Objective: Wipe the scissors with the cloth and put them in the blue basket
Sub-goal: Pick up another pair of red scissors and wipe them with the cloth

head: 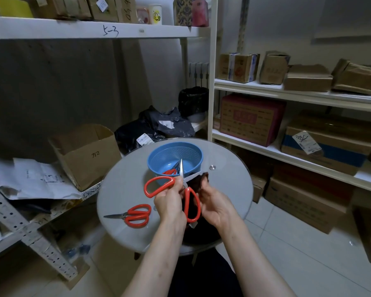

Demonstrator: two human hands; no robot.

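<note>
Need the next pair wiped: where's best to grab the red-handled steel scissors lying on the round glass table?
Probably take the red-handled steel scissors by their handle loops, reaching from the right. They lie flat and closed, blades pointing left, loops nearest the left hand.

Scissors [181, 189]: shiny metal blades, glossy red plastic handles. Basket [175, 159]: perforated blue plastic. Table [120, 189]: smooth glass.

Left hand [169, 203] grips open red-handled scissors [185, 185] above round glass table [120, 189]. Right hand [215, 205] holds dark cloth [198, 183] against one blade. Second pair [169, 172] in blue basket [196, 166]; third pair [124, 215] flat on table.
</note>
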